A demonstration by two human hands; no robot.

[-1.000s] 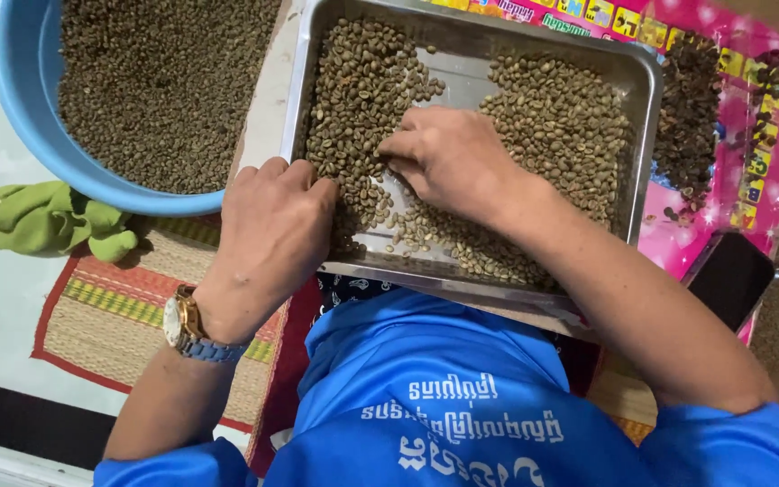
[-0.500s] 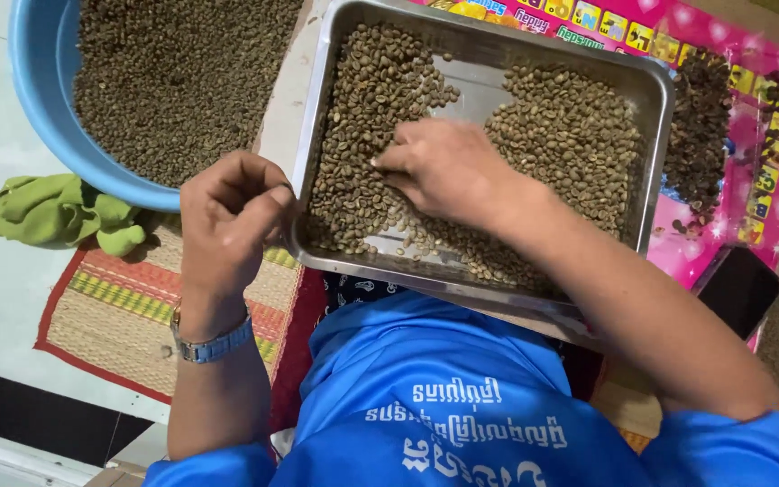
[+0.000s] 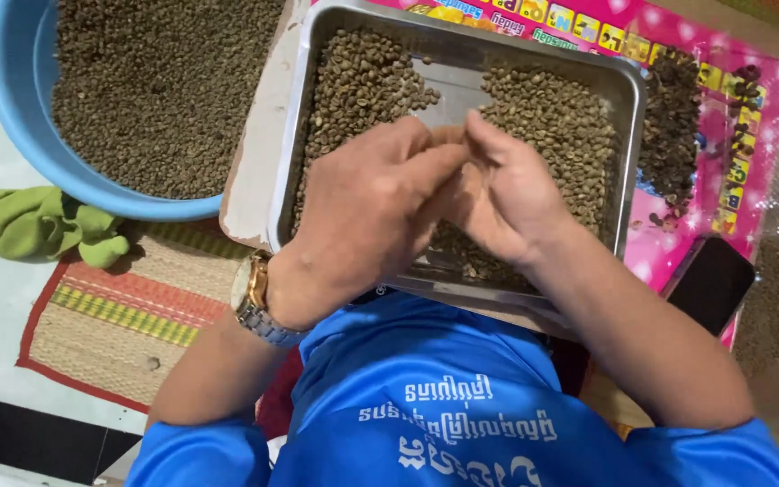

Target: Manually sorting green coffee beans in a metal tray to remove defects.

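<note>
A steel tray [image 3: 287, 135] holds green coffee beans [image 3: 552, 113] in two heaps, with a bare strip of metal between them. Both my hands hover over the tray's middle, pressed together at the fingertips. My left hand [image 3: 362, 203], with a gold watch [image 3: 252, 290] on its wrist, has its back to the camera and its fingers bent toward the right palm. My right hand [image 3: 508, 191] is cupped, thumb side up, against the left fingers. Whatever lies between the two hands is hidden.
A blue basin [image 3: 20, 108] full of beans stands at upper left, with a green cloth [image 3: 38, 225] beside it on a white floor. A woven mat [image 3: 114, 316] lies below. To the right are a pink sheet [image 3: 678, 239] with dark beans [image 3: 673, 126] and a black phone [image 3: 710, 284].
My left hand came from the tray's left edge, lifted with pinched fingers, then moved right to meet my right hand. My right hand rose off the beans and turned palm-in.
</note>
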